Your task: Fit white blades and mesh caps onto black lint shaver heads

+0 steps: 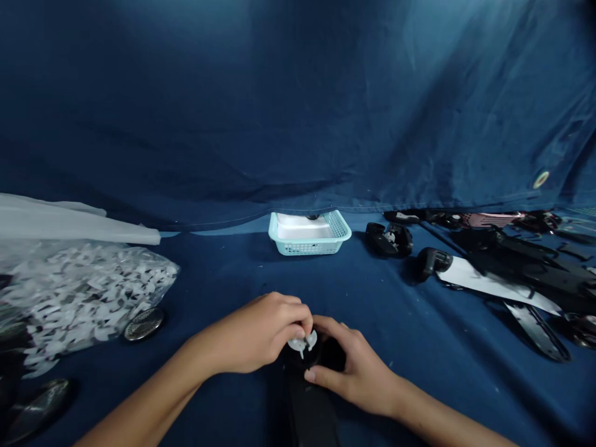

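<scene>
Between my hands lies a long black plastic part (311,410) with a round head, its lower end running off the bottom of the view. A small white plastic piece (298,346) with a curved edge and a thin prong sits at that round head. My left hand (274,332) pinches the white piece from above, fingertips closed on it. My right hand (351,366) is wrapped around the right side of the black part's head, thumb at the front and fingers behind. The fingers partly hide how the white piece meets the black part.
A light blue basket (310,248) stands ahead against the blue cloth curtain (279,112). At left are a clear bag of small white pieces (102,285) and a dark oval part (144,324). Black housings (389,239) and a white-and-black long part (498,285) lie at right.
</scene>
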A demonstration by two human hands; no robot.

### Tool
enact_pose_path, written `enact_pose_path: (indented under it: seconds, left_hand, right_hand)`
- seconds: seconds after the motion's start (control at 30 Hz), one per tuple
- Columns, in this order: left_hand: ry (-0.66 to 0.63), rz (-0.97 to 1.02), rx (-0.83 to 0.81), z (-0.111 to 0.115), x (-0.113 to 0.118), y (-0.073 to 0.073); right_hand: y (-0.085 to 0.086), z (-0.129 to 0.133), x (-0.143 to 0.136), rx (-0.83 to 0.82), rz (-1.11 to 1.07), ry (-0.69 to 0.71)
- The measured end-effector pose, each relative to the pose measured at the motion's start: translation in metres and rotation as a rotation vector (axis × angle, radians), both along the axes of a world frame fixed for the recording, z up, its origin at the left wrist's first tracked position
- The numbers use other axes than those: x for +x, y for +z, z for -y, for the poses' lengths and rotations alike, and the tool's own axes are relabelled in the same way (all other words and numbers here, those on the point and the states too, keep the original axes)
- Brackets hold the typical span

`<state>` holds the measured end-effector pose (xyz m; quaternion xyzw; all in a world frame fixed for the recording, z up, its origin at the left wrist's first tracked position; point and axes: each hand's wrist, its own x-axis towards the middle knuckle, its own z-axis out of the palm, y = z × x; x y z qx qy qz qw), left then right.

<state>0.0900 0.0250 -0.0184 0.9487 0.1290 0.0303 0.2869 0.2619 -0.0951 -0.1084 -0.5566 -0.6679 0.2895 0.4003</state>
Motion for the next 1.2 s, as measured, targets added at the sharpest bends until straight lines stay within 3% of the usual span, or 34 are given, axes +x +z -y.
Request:
enact_pose_path:
  seconds: [0.13, 0.33, 0.57, 1.2]
  left_hand:
    - [0.023, 0.040, 0.012, 0.001, 0.001, 0.002]
    - [0.009, -0.029, 0.082, 0.007, 0.006, -0.007]
    - [0.018, 0.002, 0.096, 0.006, 0.002, 0.003]
    - [0.019, -0.027, 0.105, 0.007, 0.003, 0.000]
  right_hand:
    - [-0.001, 0.000, -0.001, 0.001, -0.018, -0.003]
    - [-0.005, 0.001, -0.001, -0.012, -0.049, 0.003]
    - [-0.005, 0.001, -0.001, -0.038, -0.069, 0.004]
    - [-0.009, 0.001, -0.001, -0.035, -0.061, -0.004]
